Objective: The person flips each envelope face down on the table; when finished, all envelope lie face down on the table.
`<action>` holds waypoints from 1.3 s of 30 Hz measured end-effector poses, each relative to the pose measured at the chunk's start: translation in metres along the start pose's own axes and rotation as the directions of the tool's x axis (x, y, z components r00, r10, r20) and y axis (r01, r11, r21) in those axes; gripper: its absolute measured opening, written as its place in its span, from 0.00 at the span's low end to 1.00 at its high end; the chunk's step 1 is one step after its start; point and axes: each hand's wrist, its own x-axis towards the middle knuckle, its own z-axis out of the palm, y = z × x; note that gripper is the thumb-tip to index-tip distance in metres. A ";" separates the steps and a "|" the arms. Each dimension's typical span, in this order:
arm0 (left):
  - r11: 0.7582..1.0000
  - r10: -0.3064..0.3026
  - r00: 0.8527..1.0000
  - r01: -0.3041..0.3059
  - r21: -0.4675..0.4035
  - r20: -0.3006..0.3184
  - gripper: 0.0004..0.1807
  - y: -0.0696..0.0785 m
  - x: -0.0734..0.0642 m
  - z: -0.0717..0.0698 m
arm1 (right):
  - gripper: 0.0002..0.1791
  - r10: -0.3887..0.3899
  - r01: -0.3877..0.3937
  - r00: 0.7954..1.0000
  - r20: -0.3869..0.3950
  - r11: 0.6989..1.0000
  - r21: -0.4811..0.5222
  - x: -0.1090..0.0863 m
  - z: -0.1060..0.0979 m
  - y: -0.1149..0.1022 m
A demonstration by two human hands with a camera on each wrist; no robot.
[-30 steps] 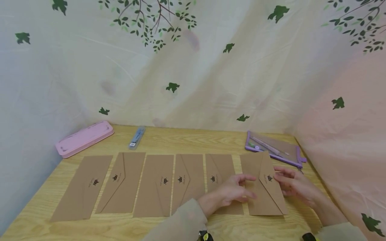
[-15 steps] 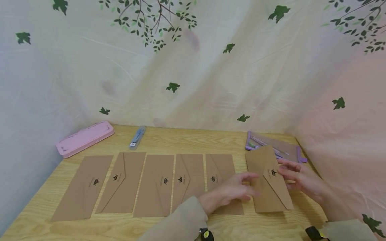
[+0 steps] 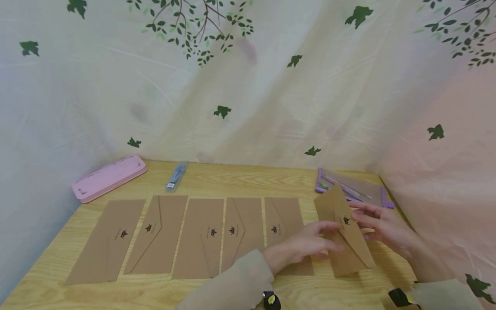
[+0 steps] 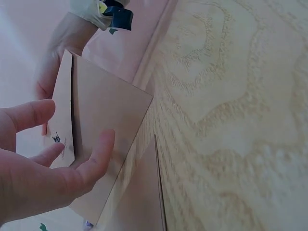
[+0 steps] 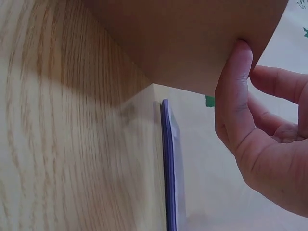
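Observation:
A brown kraft envelope (image 3: 328, 213) with a pointed flap and a small black crown print is raised and tilted at the right end of a row. My right hand (image 3: 383, 226) pinches its right edge; in the right wrist view the thumb (image 5: 236, 91) presses the envelope's underside (image 5: 192, 33). On the other side, my left hand (image 3: 306, 243) has its fingers spread beside the envelope, overlapping its left part. The left wrist view shows the left hand (image 4: 43, 180) with loosely bent fingers in front of the flap (image 4: 65, 106).
Several similar envelopes (image 3: 197, 237) lie in a row to the left, the nearest one (image 3: 283, 215) partly under my left arm. Behind stand a pink pencil case (image 3: 110, 178), a narrow blue clear-cased item (image 3: 176, 176) and a purple-edged clear pouch (image 3: 368, 187). Fabric walls enclose the wooden table (image 3: 248, 178).
The right hand has lifted the envelope from nearly flat, moved it slightly right and tilted it more steeply. The left hand has followed a little to the right.

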 end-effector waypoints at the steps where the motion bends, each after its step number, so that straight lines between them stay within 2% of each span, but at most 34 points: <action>1: 1.000 -0.003 1.000 0.002 -0.008 -0.004 0.31 0.000 0.000 0.001 | 0.21 -0.010 0.010 1.000 0.015 1.000 0.013 0.001 0.000 0.000; 7: 0.997 -0.008 0.999 0.005 -0.076 -0.045 0.41 0.003 0.001 0.005 | 0.19 -0.064 0.059 0.995 0.082 0.996 0.067 0.002 0.002 0.006; 13: 0.994 -0.007 0.998 0.000 -0.106 -0.062 0.39 0.003 0.001 0.008 | 0.22 -0.095 0.079 0.983 0.158 0.991 0.104 0.003 0.002 0.007; 17: 0.991 -0.009 0.998 0.001 -0.132 -0.060 0.36 0.003 0.002 0.008 | 0.24 -0.121 0.087 0.962 0.243 0.986 0.146 0.004 0.004 0.007; 20: 0.988 -0.004 0.998 -0.005 -0.152 -0.063 0.36 0.003 0.003 0.008 | 0.25 -0.137 0.090 0.950 0.279 0.981 0.174 0.004 0.005 0.006; 23: 0.986 -0.003 0.997 -0.010 -0.165 -0.073 0.35 0.002 0.004 0.008 | 0.25 -0.144 0.093 0.947 0.288 0.978 0.184 0.005 0.006 0.006; 29: 0.984 -0.003 0.996 -0.013 -0.178 -0.089 0.35 0.002 0.005 0.009 | 0.24 -0.117 0.076 0.955 0.272 0.984 0.159 0.007 0.009 0.005; 39: 0.975 -0.001 0.999 -0.009 -0.224 -0.044 0.37 0.005 0.002 0.008 | 0.20 -0.093 0.072 0.968 0.232 0.993 0.099 0.009 0.015 0.014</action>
